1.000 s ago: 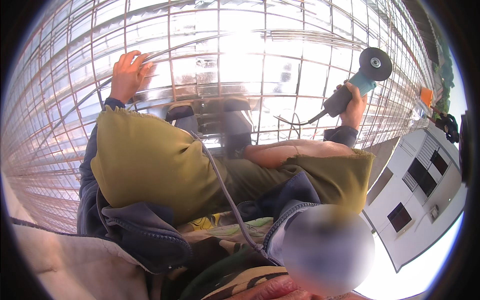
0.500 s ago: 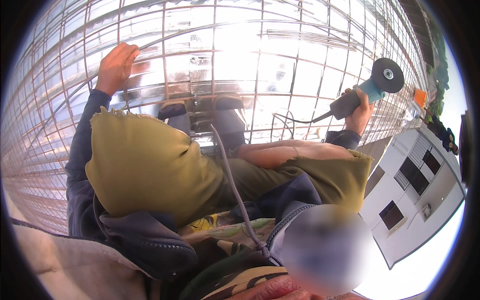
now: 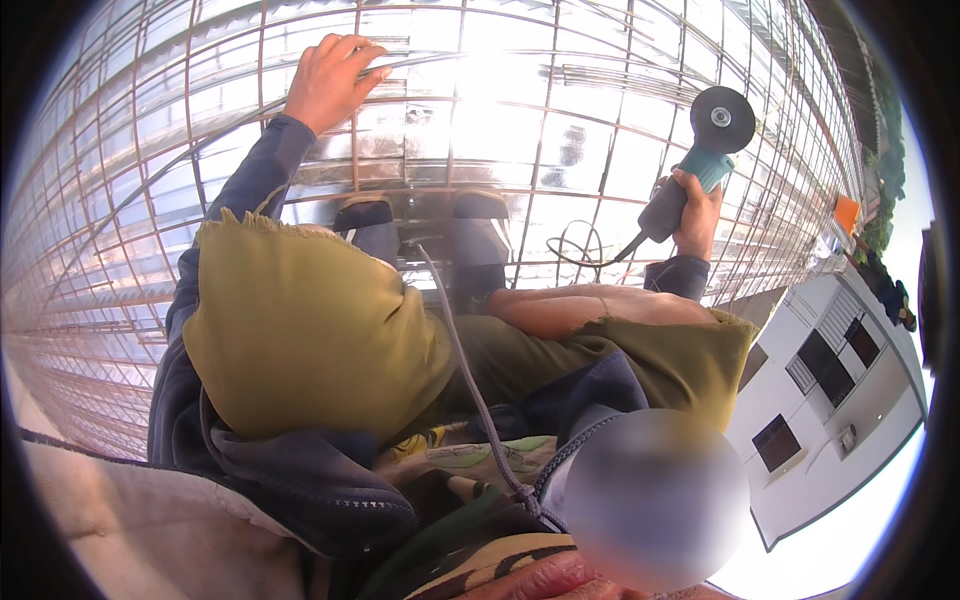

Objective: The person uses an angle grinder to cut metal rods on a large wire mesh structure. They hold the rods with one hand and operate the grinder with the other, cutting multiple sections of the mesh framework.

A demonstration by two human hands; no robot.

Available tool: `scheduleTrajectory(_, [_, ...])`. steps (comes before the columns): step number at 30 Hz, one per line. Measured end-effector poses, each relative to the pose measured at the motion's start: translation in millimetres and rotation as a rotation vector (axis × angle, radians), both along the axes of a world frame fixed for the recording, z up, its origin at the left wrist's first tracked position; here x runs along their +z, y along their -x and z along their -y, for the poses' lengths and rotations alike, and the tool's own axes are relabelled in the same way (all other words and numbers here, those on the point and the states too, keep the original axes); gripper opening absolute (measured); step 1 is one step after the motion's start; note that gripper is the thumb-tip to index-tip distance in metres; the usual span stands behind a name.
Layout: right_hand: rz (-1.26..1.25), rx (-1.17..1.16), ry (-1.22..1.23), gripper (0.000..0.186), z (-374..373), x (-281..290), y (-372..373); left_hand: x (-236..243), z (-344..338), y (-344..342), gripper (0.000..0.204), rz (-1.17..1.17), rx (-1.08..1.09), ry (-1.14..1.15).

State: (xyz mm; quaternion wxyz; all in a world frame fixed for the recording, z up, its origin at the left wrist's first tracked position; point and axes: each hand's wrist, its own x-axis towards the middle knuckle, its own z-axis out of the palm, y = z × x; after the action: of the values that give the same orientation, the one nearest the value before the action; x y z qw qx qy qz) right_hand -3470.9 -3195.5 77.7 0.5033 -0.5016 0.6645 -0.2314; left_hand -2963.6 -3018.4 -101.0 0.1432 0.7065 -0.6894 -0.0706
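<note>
A worker's right fingers [image 3: 689, 184] clasp an angle grinder [image 3: 708, 165]; the left fingers [image 3: 345, 48], slightly parted, meet a thin rod [image 3: 430, 59].

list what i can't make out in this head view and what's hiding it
All in the head view:
Grinder handle: partly covered by the right hand.
Whether the left hand is closed on the long rod: the hand itself hides any contact.
Cord far end: too thin to trace among the mesh bars.
Metal sheeting: glare washes out its surface.
Orange thing far right: too small to name.
</note>
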Motion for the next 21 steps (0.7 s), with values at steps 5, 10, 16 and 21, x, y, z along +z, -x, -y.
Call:
scheduleTrajectory(5, [-0.06, 0.16, -0.107, 0.04, 0, -36, -45, -3, -19, -13, 0.033, -0.228, 0.004, -0.139])
scheduleTrajectory(10, [-0.199, 0.338, -0.134, 0.048, 9, -63, -79, -13, -29, -29, 0.034, -0.238, 0.129, -0.081])
scheduleTrajectory(16, [-0.335, 0.421, -0.077, 0.056, 23, -78, -88, -17, -25, -25, 0.056, -0.195, 0.259, -0.34])
scheduleTrajectory(21, [-0.377, 0.44, -0.084, 0.058, 29, -74, -88, -13, -18, -24, 0.068, -0.213, 0.236, -0.485])
